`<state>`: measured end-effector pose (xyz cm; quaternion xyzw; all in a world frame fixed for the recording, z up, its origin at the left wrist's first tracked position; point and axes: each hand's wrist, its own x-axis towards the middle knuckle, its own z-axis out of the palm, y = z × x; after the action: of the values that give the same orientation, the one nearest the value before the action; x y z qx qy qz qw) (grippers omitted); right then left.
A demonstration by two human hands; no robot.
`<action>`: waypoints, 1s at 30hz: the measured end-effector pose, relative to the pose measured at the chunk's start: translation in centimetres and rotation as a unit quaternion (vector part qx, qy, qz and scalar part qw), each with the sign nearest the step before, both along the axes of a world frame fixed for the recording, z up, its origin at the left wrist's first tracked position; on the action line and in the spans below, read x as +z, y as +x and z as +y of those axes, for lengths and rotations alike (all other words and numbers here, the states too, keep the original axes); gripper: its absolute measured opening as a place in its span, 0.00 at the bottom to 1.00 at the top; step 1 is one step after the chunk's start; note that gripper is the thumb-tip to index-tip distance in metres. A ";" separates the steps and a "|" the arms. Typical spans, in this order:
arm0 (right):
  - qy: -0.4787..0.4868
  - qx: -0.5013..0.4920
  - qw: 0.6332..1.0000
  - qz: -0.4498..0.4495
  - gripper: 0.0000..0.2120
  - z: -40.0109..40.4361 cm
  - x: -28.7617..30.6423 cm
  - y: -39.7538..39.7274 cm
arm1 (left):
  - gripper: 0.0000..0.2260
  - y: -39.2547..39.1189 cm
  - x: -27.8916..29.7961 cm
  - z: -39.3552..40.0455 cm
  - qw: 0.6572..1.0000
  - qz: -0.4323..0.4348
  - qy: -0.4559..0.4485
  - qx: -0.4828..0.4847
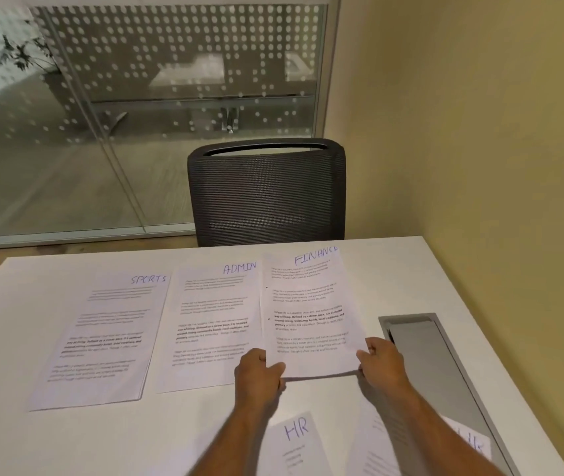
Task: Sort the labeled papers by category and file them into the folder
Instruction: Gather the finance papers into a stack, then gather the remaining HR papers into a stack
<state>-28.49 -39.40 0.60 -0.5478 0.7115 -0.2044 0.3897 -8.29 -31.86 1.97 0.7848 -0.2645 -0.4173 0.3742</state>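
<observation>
Fingers of the left hand and right hand pinch the FINANCE sheet by its near corners, lifted slightly off the worktop beside the ADMIN pile; squaring edges before release would keep categories separate.

Black mesh chair behind desk's far edge. Grey cable hatch set in desk near right edge. Dotted glass wall beyond; plant behind it.

White desk, mesh chair, glass partition
</observation>
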 end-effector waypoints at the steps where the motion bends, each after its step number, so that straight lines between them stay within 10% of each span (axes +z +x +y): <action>1: 0.000 0.001 1.000 0.003 0.17 -0.5 -0.2 -0.1 | 0.12 -0.2 -0.3 -0.5 1.000 -0.002 0.003 -0.002; 13: 0.026 0.019 0.997 0.074 0.03 -3.8 -2.8 -1.2 | 0.19 -0.8 -2.9 -3.1 0.980 -0.161 0.070 -0.097; 17: 0.008 0.082 0.976 0.200 0.18 -2.9 -2.0 -1.2 | 0.34 -0.4 -2.7 -3.0 0.933 -0.287 0.123 -0.180; 24: -0.130 0.149 0.953 0.229 0.34 1.7 -2.6 -1.5 | 0.23 0.7 -1.3 0.5 0.887 -0.400 -0.016 -0.232; 30: -0.198 0.269 0.890 0.309 0.42 8.9 -2.3 0.0 | 0.36 3.0 -2.6 7.1 0.805 -0.512 -0.041 -0.296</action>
<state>-28.51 -30.45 -1.68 -0.8198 0.5658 -0.0488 0.0733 -5.33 -24.74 -0.58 0.7522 -0.6538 -0.0345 0.0744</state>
